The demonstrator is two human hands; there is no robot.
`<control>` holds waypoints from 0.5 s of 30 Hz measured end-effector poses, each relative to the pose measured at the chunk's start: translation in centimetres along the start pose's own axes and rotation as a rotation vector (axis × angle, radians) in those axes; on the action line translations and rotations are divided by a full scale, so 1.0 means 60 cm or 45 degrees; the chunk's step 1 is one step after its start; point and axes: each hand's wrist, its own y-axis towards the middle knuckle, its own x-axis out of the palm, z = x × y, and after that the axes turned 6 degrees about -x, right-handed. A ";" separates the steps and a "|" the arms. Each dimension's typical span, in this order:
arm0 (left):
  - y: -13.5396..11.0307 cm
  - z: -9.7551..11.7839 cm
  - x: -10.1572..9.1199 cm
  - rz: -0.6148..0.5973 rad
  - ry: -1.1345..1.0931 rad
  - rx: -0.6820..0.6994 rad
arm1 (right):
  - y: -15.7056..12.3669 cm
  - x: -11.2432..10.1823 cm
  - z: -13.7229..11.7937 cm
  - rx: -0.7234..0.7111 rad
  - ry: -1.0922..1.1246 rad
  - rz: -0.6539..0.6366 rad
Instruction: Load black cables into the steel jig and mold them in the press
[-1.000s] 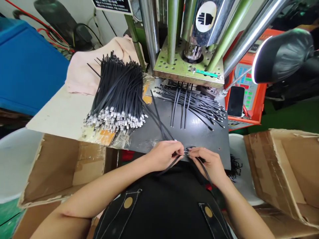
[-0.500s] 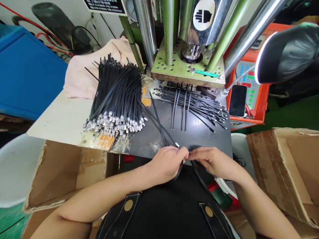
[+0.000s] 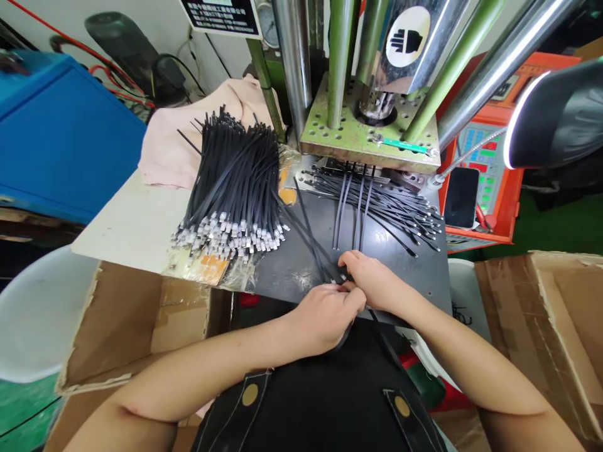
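My left hand (image 3: pixel 327 317) is closed at the table's front edge, and a black flat cable shows below its fingers. Right beside it my right hand (image 3: pixel 370 276) has its fingers bent together at the cable tips, partly behind the left hand. Several loose black flat cables (image 3: pixel 311 238) lie slantwise on the table, their pale ends reaching my fingers. A thick bundle of black flat cables (image 3: pixel 235 176) with whitish connector ends lies to the left. More cables (image 3: pixel 400 210) are spread on the right, and several stick out from under the press (image 3: pixel 372 150).
Behind the table (image 3: pixel 277 273) stands the press with steel and green columns; a green-handled wrench (image 3: pixel 402 145) lies on its plate. A lamp (image 3: pixel 551 119) and a phone (image 3: pixel 460 198) are at right. Cardboard boxes (image 3: pixel 117 320) flank me. A pink cloth (image 3: pixel 164 144) lies behind the bundle.
My right hand has moved up and left, from beside the left hand to the cable ends above it. The left hand keeps its closed grip. The whole view has shifted slightly.
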 end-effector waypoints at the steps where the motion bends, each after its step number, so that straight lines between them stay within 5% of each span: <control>1: 0.002 0.001 0.002 -0.019 -0.007 -0.020 | 0.004 0.001 0.001 0.013 -0.022 0.003; 8: 0.003 -0.019 -0.012 -0.156 0.061 -0.063 | -0.034 0.000 0.028 0.032 -0.246 0.084; 12: -0.009 -0.072 -0.059 -0.139 0.098 -0.157 | -0.133 -0.030 0.083 0.450 -0.600 0.241; 15: 0.000 -0.097 -0.075 -0.276 0.155 -0.150 | -0.210 -0.057 0.123 0.755 -0.692 0.622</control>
